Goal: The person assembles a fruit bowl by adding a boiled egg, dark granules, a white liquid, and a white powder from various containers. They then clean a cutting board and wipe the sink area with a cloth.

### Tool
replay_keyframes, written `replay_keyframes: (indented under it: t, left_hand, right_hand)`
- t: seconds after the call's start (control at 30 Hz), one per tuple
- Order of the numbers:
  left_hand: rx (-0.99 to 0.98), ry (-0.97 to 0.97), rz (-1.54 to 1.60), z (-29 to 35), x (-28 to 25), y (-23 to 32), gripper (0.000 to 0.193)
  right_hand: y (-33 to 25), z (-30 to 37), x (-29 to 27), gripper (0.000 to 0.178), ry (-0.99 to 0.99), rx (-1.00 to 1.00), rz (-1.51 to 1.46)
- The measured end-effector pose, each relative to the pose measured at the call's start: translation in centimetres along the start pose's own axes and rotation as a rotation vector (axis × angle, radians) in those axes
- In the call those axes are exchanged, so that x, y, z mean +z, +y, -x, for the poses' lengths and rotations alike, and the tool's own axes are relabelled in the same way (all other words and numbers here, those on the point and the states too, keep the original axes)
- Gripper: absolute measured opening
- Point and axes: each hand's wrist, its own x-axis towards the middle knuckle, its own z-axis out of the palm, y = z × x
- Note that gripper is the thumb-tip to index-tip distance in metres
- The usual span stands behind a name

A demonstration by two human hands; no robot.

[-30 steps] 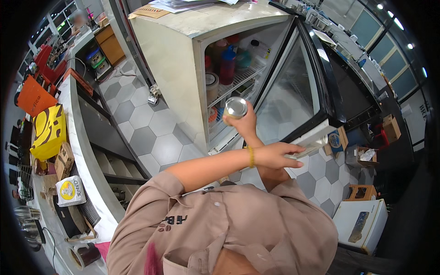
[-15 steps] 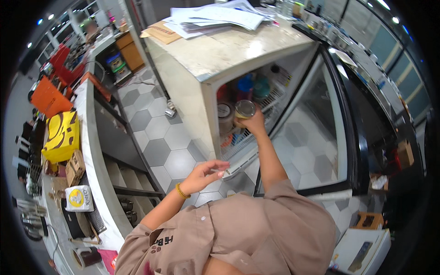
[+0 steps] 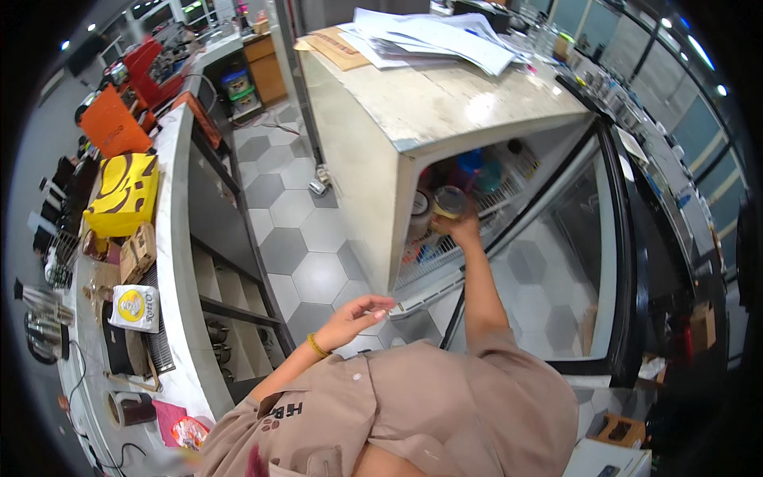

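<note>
My right hand (image 3: 460, 223) reaches inside the open fridge (image 3: 350, 143), wrapped round a lidded jar (image 3: 450, 200) with yellowish sides. Close to its left stands another lidded jar (image 3: 418, 215). Behind them are a blue container (image 3: 470, 161) and a teal one (image 3: 489, 176), partly in shadow. The wire shelf (image 3: 433, 264) shows below the jars; whether the held jar touches it I cannot tell. My left hand (image 3: 355, 319), with a yellow band on the wrist, hovers by the fridge's lower front edge, fingers apart and holding nothing.
The glass fridge door (image 3: 548, 262) stands swung out to my right. Papers (image 3: 437, 38) and a brown envelope (image 3: 340, 46) lie on the fridge top. On the left counter (image 3: 184, 318) are a yellow bag (image 3: 123, 195), a white pack (image 3: 135, 308) and a mug (image 3: 131, 408).
The view has shifted, so the fridge appears farther right and lower. My right hand keeps hold of the jar, which sits slightly deeper in the fridge. My left hand stays open near the front edge.
</note>
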Motion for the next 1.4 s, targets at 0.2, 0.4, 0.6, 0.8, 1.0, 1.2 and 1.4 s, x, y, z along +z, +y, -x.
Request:
replay_keyframes:
  t: [0.2, 0.4, 0.6, 0.8, 1.0, 1.2, 1.4]
  left_hand:
    - [0.006, 0.03, 0.017, 0.6, -0.1, -0.2, 0.037]
    - [-0.005, 0.051, 0.038, 2.1, 0.1, -0.6, 0.038]
    - [-0.025, 0.058, 0.031, 3.1, 0.4, -1.1, 0.038]
    - [-0.046, 0.072, 0.024, 3.8, 0.5, -1.4, 0.038]
    - [-0.054, 0.081, 0.023, 4.0, 0.6, -1.7, 0.038]
    - [-0.05, 0.077, 0.018, 4.0, 0.8, -1.6, 0.038]
    - [-0.047, 0.072, 0.021, 4.6, 1.0, -1.6, 0.038]
  right_hand:
    - [3.3, -1.2, 1.7, 0.079, 0.127, -0.084, 0.027]
    - [3.4, -1.4, 1.6, 0.076, 0.136, -0.104, -0.052]
    - [3.6, -1.2, 1.4, 0.071, 0.149, -0.097, 0.014]
    - [4.2, -1.6, 1.7, 0.081, 0.094, -0.107, -0.09]
    - [4.8, -2.2, 1.7, 0.082, 0.051, -0.091, -0.132]
    - [4.4, -1.5, 1.4, 0.085, 0.003, -0.077, -0.13]
    - [2.4, 0.0, 1.2, 0.094, 0.086, -0.041, 0.009]
